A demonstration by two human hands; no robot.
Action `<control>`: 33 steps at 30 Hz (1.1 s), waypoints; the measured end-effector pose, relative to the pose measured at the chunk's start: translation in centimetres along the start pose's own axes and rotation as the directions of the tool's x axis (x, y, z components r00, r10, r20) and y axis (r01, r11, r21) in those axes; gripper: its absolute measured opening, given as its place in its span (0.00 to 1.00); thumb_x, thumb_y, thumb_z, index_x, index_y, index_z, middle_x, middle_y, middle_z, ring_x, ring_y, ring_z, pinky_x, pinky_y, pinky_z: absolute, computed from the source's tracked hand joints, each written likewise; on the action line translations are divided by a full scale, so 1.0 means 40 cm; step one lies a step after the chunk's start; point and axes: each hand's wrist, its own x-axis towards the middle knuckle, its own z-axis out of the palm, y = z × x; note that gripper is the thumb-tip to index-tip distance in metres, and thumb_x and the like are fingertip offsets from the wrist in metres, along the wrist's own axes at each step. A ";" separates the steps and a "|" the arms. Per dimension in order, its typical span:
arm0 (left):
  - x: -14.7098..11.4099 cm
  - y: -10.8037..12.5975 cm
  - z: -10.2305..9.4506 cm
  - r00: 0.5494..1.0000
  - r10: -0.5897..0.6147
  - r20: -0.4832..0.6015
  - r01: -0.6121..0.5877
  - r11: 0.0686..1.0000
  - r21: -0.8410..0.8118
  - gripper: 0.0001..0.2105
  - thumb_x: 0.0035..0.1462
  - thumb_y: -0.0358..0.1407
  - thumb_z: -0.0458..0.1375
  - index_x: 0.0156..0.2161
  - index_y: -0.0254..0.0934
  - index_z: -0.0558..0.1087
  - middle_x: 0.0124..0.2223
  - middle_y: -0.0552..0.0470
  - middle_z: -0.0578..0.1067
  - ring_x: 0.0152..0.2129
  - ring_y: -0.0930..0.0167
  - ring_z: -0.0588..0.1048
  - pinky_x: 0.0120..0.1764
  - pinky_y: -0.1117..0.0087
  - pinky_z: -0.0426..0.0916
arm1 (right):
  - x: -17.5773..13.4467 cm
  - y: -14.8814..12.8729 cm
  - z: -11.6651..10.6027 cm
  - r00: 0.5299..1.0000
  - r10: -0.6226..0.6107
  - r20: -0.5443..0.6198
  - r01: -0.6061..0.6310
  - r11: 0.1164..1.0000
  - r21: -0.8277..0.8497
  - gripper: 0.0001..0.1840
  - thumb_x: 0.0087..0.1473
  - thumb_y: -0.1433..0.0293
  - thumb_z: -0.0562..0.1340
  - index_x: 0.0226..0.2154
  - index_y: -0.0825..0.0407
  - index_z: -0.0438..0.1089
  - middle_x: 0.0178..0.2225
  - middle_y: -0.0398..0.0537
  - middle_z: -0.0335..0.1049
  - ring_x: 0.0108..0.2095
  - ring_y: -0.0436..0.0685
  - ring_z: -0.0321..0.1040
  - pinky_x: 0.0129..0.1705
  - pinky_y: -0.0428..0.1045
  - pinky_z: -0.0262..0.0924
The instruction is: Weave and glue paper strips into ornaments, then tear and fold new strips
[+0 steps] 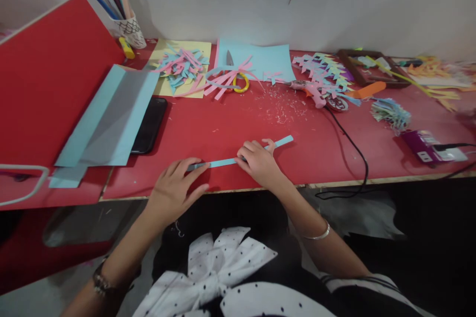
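A narrow light-blue paper strip (222,163) lies nearly level near the table's front edge, its right end tilted slightly up and away. The fingers of my left hand (174,188) press on its left end, the forefinger tip against the paper. My right hand (258,162) is closed on the strip right of its middle, fingers bent over it, and the strip's free end sticks out beyond. Part of the strip is hidden beneath my right fingers.
Behind lie yellow-handled scissors (241,82), cut pink and blue strips (182,67) and a blue sheet (264,57). A pink glue gun (310,90) trails a black cord over the front edge. Left are a black phone (150,126) and folded blue paper (111,119); right, a purple box (422,147).
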 end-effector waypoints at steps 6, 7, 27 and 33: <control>0.095 0.041 0.031 1.000 0.012 -0.009 -0.013 0.989 -0.146 0.13 0.58 0.38 0.47 0.42 0.35 0.69 0.35 0.49 0.70 0.34 0.68 0.69 0.38 0.67 0.65 | -0.002 -0.002 0.001 1.000 0.013 -0.002 -0.013 1.000 0.009 0.11 0.55 0.68 0.54 0.25 0.52 0.66 0.29 0.42 0.67 0.33 0.52 0.59 0.46 0.54 0.32; 0.109 0.051 0.036 1.000 0.012 -0.002 -0.012 0.987 -0.162 0.11 0.58 0.37 0.47 0.40 0.35 0.69 0.35 0.49 0.70 0.34 0.69 0.69 0.37 0.67 0.65 | -0.002 -0.002 0.001 1.000 0.011 -0.001 -0.011 1.000 0.009 0.11 0.55 0.68 0.54 0.25 0.52 0.67 0.29 0.42 0.67 0.33 0.52 0.59 0.46 0.54 0.32; 0.117 0.004 0.018 0.988 -0.005 0.156 0.012 0.999 -0.046 0.09 0.58 0.34 0.48 0.29 0.34 0.66 0.28 0.53 0.67 0.23 0.75 0.68 0.27 0.74 0.61 | 0.002 0.014 -0.001 1.000 0.000 0.010 -0.001 0.994 0.109 0.10 0.54 0.66 0.55 0.24 0.51 0.65 0.27 0.40 0.65 0.32 0.50 0.58 0.46 0.52 0.33; 0.118 -0.002 0.024 0.991 -0.005 0.135 0.015 0.997 -0.072 0.09 0.58 0.34 0.47 0.29 0.35 0.66 0.28 0.54 0.66 0.24 0.75 0.67 0.27 0.74 0.60 | -0.003 0.032 -0.007 0.999 -0.008 0.035 0.001 0.981 0.196 0.09 0.53 0.65 0.57 0.25 0.52 0.65 0.27 0.39 0.65 0.33 0.50 0.59 0.47 0.52 0.33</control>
